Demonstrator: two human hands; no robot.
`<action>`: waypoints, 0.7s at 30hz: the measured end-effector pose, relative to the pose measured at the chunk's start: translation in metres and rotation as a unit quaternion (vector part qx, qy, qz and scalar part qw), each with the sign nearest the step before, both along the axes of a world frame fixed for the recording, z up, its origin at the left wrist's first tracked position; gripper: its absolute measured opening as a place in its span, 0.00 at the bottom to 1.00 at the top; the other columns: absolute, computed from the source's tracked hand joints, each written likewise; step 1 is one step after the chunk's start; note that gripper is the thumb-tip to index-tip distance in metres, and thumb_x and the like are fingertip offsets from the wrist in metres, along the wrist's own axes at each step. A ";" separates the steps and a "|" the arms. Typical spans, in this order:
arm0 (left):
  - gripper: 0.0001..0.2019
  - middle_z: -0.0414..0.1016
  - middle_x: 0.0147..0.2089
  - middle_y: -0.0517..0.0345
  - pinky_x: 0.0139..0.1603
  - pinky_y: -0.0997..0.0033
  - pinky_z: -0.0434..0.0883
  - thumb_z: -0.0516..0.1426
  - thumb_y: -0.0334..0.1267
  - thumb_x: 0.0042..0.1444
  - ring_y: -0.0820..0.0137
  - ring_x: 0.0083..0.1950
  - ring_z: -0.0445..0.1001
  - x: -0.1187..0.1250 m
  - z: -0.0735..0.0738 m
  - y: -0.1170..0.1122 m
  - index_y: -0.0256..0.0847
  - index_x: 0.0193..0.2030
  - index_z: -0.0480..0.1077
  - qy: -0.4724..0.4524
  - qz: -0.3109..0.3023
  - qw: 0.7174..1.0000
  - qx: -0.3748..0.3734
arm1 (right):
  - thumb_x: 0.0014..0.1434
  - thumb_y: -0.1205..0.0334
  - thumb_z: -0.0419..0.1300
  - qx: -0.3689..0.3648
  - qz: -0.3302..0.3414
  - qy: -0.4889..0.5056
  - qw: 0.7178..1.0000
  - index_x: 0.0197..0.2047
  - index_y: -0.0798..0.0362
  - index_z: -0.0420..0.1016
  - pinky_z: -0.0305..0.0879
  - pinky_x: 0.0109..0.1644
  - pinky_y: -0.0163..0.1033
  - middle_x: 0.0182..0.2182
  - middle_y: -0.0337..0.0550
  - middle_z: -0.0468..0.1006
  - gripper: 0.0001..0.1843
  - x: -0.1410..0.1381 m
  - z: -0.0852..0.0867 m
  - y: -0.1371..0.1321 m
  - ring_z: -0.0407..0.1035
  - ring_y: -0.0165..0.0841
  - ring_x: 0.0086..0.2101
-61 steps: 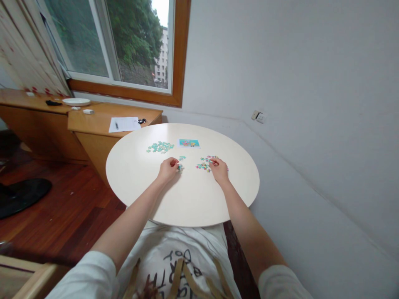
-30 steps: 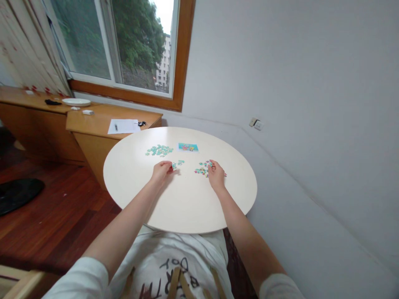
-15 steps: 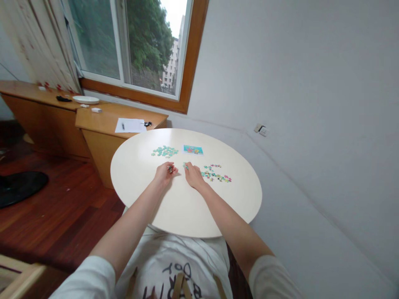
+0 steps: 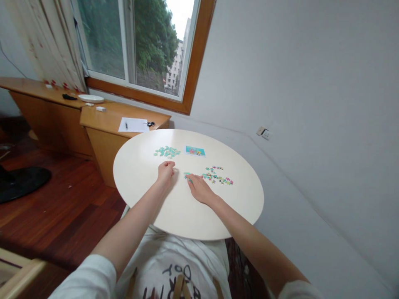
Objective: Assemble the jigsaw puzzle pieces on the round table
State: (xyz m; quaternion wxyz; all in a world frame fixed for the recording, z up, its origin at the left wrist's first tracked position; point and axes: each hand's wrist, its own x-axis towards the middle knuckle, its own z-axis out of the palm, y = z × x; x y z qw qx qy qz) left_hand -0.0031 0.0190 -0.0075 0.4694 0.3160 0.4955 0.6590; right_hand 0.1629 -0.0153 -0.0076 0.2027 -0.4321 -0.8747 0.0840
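Note:
I sit at a round cream table [image 4: 187,211]. My left hand [image 4: 165,171] rests on it with the fingers curled shut; what they hold is hidden. My right hand [image 4: 199,190] lies beside it, fingertips pinching a small teal jigsaw piece [image 4: 187,175]. A pile of mixed-colour pieces [image 4: 218,176] lies just right of my right hand. A pile of teal pieces [image 4: 167,152] lies beyond my left hand. A small picture card [image 4: 195,151] lies flat at the far side.
A wooden cabinet [image 4: 102,137] stands against the table's far left edge, with a sheet of paper [image 4: 134,124], a pen and keys on it. A white plate [image 4: 91,98] sits further left under the window. A grey wall runs close along the right.
My right hand left the mixed-colour pile and moved left to the table's middle, close to my left hand. My left hand stayed in place. The camera swung slightly.

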 end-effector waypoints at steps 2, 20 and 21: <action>0.04 0.60 0.19 0.66 0.20 0.76 0.54 0.55 0.35 0.39 0.79 0.19 0.55 0.002 -0.001 -0.001 0.39 0.25 0.65 0.057 0.004 0.998 0.010 | 0.62 0.67 0.46 -0.040 0.010 0.027 0.999 0.48 0.53 0.64 0.61 0.48 0.41 0.43 0.48 0.76 0.12 0.006 0.005 -0.008 0.70 0.35 0.41; 0.04 0.59 0.15 0.65 0.26 0.72 0.57 0.57 0.28 0.42 0.73 0.20 0.60 0.012 -0.003 -0.009 0.39 0.22 0.72 0.436 -0.086 0.893 0.074 | 0.38 0.52 0.65 -0.251 -0.061 0.468 0.845 0.36 0.58 0.77 0.59 0.29 0.35 0.19 0.33 0.69 0.22 0.018 -0.018 0.042 0.60 0.24 0.22; 0.04 0.60 0.15 0.65 0.27 0.72 0.57 0.57 0.28 0.42 0.73 0.20 0.61 0.012 -0.003 -0.009 0.39 0.22 0.72 0.450 -0.094 0.885 0.073 | 0.38 0.53 0.65 -0.254 -0.060 0.474 0.841 0.36 0.58 0.77 0.60 0.29 0.36 0.19 0.33 0.70 0.22 0.018 -0.018 0.042 0.61 0.24 0.21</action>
